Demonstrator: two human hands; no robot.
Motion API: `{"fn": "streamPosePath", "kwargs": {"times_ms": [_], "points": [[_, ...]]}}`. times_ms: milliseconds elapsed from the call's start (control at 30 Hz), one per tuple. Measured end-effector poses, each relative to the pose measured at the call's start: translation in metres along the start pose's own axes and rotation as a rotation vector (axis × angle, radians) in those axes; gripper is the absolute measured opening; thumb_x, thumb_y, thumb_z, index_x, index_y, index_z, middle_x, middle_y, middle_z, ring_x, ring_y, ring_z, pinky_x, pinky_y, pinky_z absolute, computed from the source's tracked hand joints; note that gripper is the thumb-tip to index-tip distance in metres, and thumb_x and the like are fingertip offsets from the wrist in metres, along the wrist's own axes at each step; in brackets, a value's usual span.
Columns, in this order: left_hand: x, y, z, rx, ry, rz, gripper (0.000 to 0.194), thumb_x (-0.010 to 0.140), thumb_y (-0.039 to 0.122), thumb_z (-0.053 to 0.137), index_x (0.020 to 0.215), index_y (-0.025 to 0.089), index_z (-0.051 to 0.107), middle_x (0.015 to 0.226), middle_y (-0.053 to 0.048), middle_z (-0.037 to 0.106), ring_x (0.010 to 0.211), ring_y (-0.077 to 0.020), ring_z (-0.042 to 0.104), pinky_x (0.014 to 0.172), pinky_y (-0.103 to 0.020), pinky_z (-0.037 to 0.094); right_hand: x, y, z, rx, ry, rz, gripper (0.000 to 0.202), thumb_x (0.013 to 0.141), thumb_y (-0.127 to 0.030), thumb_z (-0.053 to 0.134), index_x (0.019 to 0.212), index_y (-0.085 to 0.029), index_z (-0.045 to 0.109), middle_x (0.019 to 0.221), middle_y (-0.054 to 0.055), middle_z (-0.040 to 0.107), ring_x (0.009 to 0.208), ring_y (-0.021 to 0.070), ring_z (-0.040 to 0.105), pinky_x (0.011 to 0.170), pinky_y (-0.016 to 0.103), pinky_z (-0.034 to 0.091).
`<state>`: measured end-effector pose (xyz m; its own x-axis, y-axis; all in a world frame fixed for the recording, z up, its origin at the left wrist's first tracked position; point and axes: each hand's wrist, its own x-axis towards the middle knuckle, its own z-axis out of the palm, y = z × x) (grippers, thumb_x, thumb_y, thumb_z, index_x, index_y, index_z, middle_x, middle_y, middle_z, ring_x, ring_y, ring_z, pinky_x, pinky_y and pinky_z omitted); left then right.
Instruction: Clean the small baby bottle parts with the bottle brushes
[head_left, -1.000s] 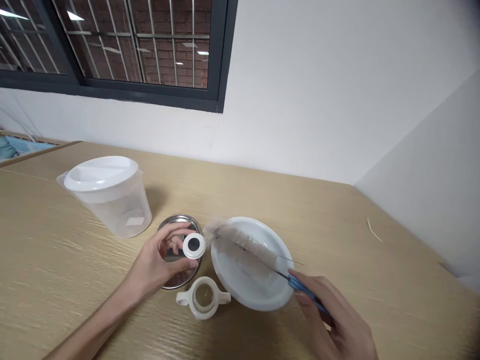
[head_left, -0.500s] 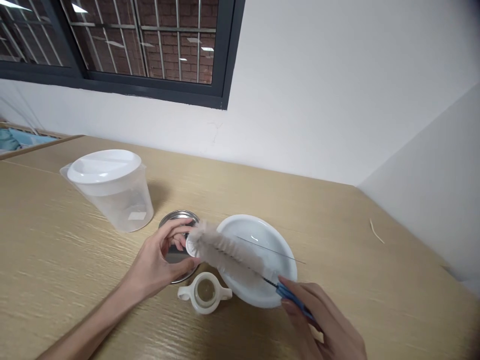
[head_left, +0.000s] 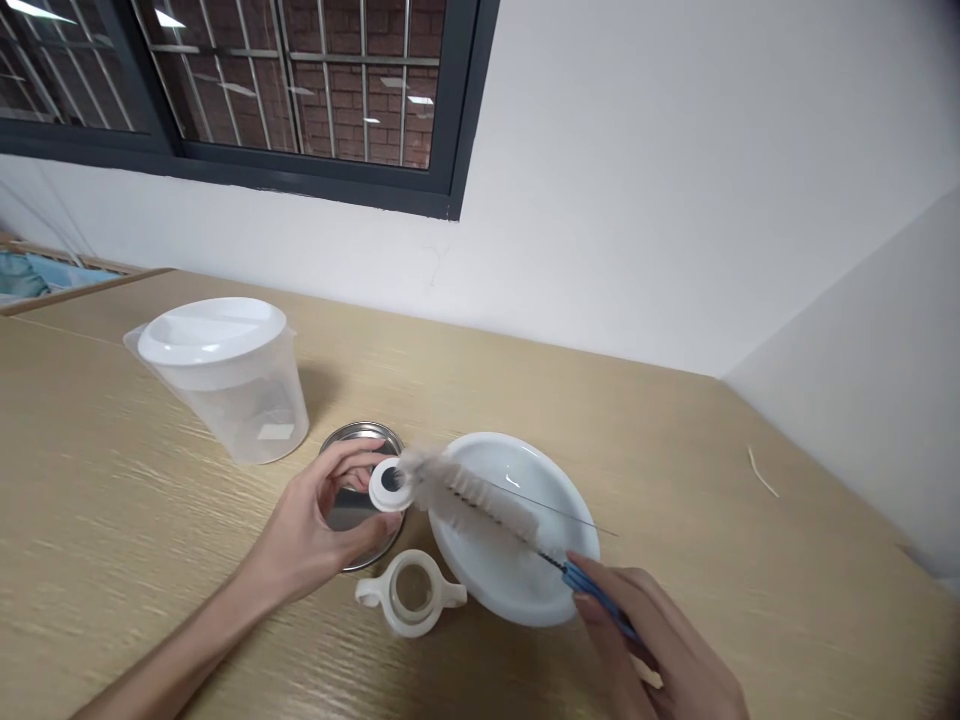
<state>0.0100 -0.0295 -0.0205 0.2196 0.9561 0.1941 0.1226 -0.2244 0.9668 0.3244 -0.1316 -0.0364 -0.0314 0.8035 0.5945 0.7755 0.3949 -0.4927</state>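
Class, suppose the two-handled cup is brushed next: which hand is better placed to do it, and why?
Probably the right hand: it grips the brush by its blue handle, while the left hand is occupied holding a round white piece near the bristles.

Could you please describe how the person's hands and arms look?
Both the left hand and right hand are bare, with no glove or ring visible. The left forearm shows no sleeve, watch or bracelet; the right forearm lies out of frame.
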Motion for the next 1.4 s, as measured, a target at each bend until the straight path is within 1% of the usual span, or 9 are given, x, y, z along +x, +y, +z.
{"fn": "streamPosePath", "kwargs": {"times_ms": [200, 367, 467, 600, 767, 933, 1067, 1233, 1400], "points": [[0.004, 0.009, -0.003, -0.261, 0.033, -0.033, 0.054, 0.079, 0.028, 0.083, 0.129, 0.021, 0.064, 0.138, -0.012, 0.064, 0.118, -0.0254, 0.065, 0.100, -0.032, 0.050, 0.005, 0.015, -0.018, -0.147, 0.081, 0.089, 0.025, 0.097, -0.033, 0.057, 0.119, -0.025, 0.068, 0.106, 0.007, 0.074, 0.088, 0.0180, 0.075, 0.066, 0.018, 0.061], [0.004, 0.014, -0.004, -0.365, -0.002, -0.134, 0.049, 0.077, 0.028, 0.085, 0.123, 0.020, 0.069, 0.119, -0.010, 0.074, 0.109, -0.0248, 0.070, 0.088, -0.028, 0.055, 0.005, 0.005, -0.014, -0.080, 0.022, 0.047, 0.025, 0.098, -0.028, 0.054, 0.119, -0.025, 0.067, 0.102, 0.007, 0.074, 0.085, 0.0165, 0.075, 0.064, 0.018, 0.059], [0.003, 0.013, -0.002, -0.414, -0.053, -0.173, 0.046, 0.077, 0.028, 0.085, 0.120, 0.021, 0.069, 0.120, -0.011, 0.074, 0.113, -0.0278, 0.069, 0.087, -0.030, 0.056, 0.004, -0.005, -0.006, -0.009, -0.012, 0.044, 0.025, 0.098, -0.026, 0.055, 0.120, -0.026, 0.066, 0.096, 0.005, 0.073, 0.077, 0.0136, 0.073, 0.061, 0.015, 0.057], [0.002, 0.013, -0.002, -0.416, -0.143, -0.161, 0.045, 0.076, 0.026, 0.086, 0.118, 0.021, 0.069, 0.119, -0.012, 0.074, 0.118, -0.0305, 0.067, 0.093, -0.035, 0.055, 0.002, -0.007, -0.002, 0.074, -0.024, 0.089, 0.023, 0.098, -0.027, 0.056, 0.117, -0.025, 0.067, 0.095, 0.005, 0.072, 0.075, 0.0125, 0.071, 0.060, 0.015, 0.057], [0.003, 0.015, -0.002, -0.403, -0.155, -0.166, 0.045, 0.072, 0.022, 0.088, 0.114, 0.020, 0.072, 0.112, -0.011, 0.076, 0.108, -0.0261, 0.070, 0.096, -0.035, 0.053, 0.004, 0.006, -0.013, -0.045, 0.030, 0.116, 0.023, 0.097, -0.029, 0.057, 0.115, -0.024, 0.070, 0.102, 0.008, 0.074, 0.087, 0.0175, 0.074, 0.065, 0.018, 0.060], [0.004, 0.011, 0.000, -0.448, -0.166, -0.194, 0.045, 0.067, 0.017, 0.091, 0.107, 0.020, 0.071, 0.095, -0.006, 0.076, 0.086, -0.0191, 0.071, 0.079, -0.029, 0.056, 0.004, 0.000, -0.011, 0.034, -0.007, 0.090, 0.022, 0.097, -0.026, 0.057, 0.115, -0.025, 0.069, 0.097, 0.006, 0.074, 0.081, 0.0165, 0.074, 0.060, 0.018, 0.058], [0.001, 0.008, 0.001, -0.509, -0.190, -0.175, 0.057, 0.069, 0.015, 0.089, 0.120, 0.023, 0.066, 0.106, -0.007, 0.075, 0.094, -0.0198, 0.071, 0.079, -0.027, 0.056, 0.004, -0.008, -0.005, 0.078, -0.058, 0.031, 0.024, 0.096, -0.023, 0.057, 0.117, -0.025, 0.069, 0.093, 0.004, 0.072, 0.073, 0.0122, 0.071, 0.057, 0.014, 0.056], [-0.001, 0.012, 0.002, -0.510, -0.175, -0.226, 0.043, 0.073, 0.018, 0.088, 0.111, 0.023, 0.070, 0.092, -0.003, 0.074, 0.081, -0.0149, 0.070, 0.072, -0.023, 0.054, 0.006, -0.003, -0.013, -0.028, 0.001, 0.075, 0.024, 0.097, -0.025, 0.057, 0.117, -0.025, 0.069, 0.095, 0.005, 0.072, 0.076, 0.0140, 0.072, 0.058, 0.016, 0.056], [0.001, 0.011, -0.002, -0.430, -0.138, -0.198, 0.045, 0.069, 0.026, 0.091, 0.111, 0.021, 0.074, 0.096, -0.006, 0.078, 0.087, -0.0205, 0.072, 0.077, -0.028, 0.056, 0.005, -0.008, -0.011, 0.044, -0.049, 0.032, 0.027, 0.097, -0.022, 0.055, 0.120, -0.027, 0.067, 0.090, 0.003, 0.070, 0.070, 0.0122, 0.069, 0.052, 0.015, 0.053]]}}
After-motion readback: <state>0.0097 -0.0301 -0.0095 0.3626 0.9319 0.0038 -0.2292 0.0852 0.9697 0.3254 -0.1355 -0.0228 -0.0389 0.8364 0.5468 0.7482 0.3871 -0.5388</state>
